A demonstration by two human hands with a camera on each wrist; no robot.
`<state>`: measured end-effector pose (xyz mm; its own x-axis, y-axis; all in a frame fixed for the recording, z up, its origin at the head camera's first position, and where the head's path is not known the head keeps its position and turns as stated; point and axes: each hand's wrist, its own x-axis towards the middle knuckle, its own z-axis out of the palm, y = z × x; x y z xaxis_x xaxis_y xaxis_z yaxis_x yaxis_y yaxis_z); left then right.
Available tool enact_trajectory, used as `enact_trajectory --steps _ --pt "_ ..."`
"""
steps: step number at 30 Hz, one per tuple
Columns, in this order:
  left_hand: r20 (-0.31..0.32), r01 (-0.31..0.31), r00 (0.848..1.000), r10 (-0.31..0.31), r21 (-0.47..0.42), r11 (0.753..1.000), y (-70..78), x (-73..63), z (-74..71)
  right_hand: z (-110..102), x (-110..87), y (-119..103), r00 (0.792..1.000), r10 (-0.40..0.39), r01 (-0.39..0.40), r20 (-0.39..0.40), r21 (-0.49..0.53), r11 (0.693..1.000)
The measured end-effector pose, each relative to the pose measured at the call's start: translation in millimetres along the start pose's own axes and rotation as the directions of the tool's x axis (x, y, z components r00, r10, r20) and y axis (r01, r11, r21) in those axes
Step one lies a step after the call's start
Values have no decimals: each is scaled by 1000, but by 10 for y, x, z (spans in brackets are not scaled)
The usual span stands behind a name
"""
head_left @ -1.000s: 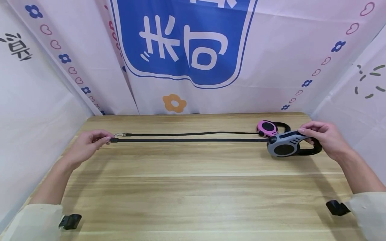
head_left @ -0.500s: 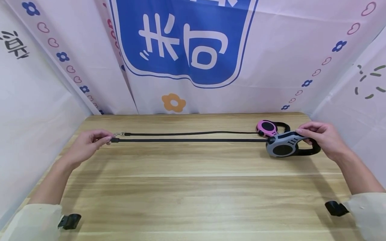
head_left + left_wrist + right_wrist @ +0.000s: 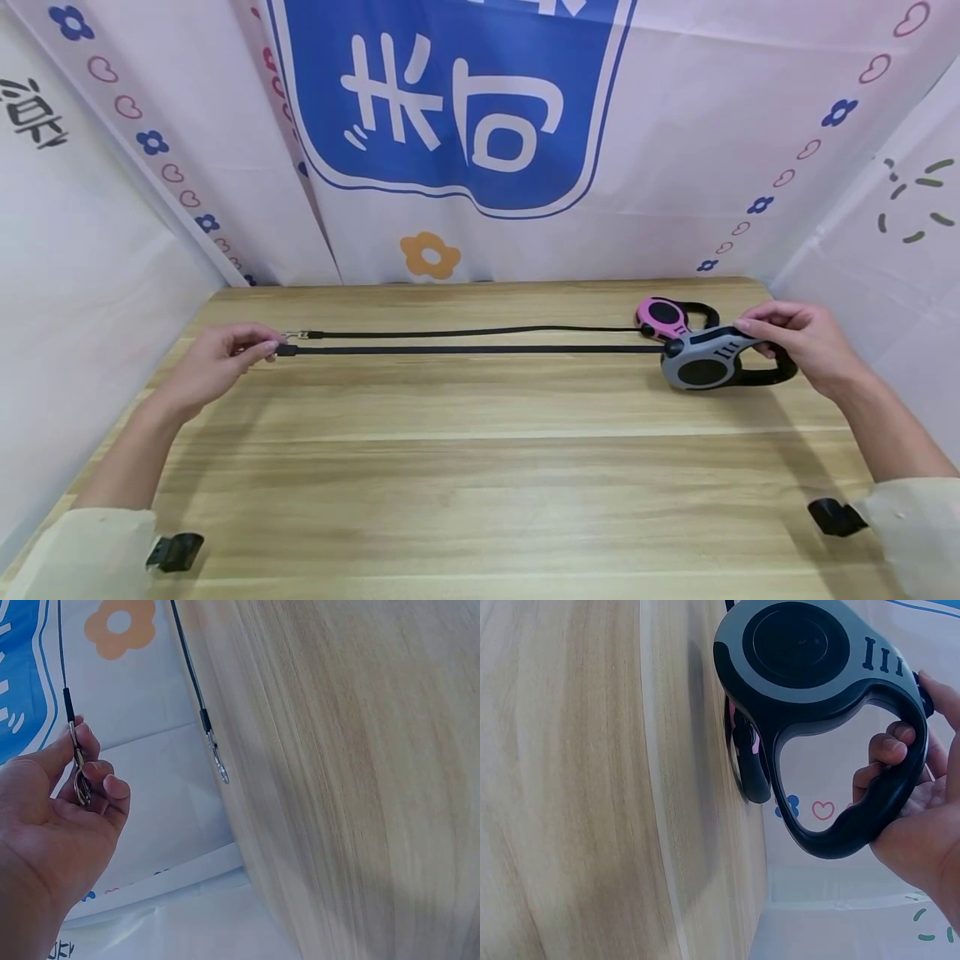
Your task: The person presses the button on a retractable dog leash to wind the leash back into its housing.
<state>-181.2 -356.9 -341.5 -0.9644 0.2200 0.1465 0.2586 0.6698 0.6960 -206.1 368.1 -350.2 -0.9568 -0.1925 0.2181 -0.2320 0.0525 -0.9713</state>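
Observation:
My right hand [image 3: 802,337] grips the black handle of a grey retractable dog leash [image 3: 701,371], fingers curled through its loop and thumb by the button in the right wrist view. From its casing a black strap [image 3: 480,349] runs straight and taut to the left. At that end my left hand [image 3: 225,362] pinches the metal clip [image 3: 81,769], seen between thumb and fingers in the left wrist view. The grey leash is held above the table. Behind it a pink retractable leash [image 3: 662,315] lies on the table, its thinner cord pulled out leftward, ending in a silver clip [image 3: 216,754].
The wooden table [image 3: 480,500] reaches back to a white printed cloth [image 3: 675,167] with a blue sign. Cloth walls [image 3: 90,250] also stand at both sides. A small black device [image 3: 176,552] sits at each sleeve cuff.
Both hands keep their grip and the strap stays stretched. The view shifts very slightly; nothing else has visibly moved.

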Motion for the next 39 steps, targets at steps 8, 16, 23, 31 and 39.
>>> enact_trajectory --steps 8,16,23,31,39 --pt "7 -14 1000 14 22 1000 -42 11 36 20 15 -8 1000 17 -17 4 -41 999" --pt "14 -14 1000 13 22 1000 -17 21 51 37 34 -20 999 36 -37 -12 -64 997" --pt "4 -1 1000 1 12 1000 -20 15 45 55 49 -18 999 32 -33 -8 -46 998" --pt "24 6 1000 -6 18 1000 15 53 73 87 60 -33 999 47 -47 -10 -71 996" --pt "29 -5 1000 4 25 1000 52 59 77 91 76 -61 999 36 -37 -10 -76 996"
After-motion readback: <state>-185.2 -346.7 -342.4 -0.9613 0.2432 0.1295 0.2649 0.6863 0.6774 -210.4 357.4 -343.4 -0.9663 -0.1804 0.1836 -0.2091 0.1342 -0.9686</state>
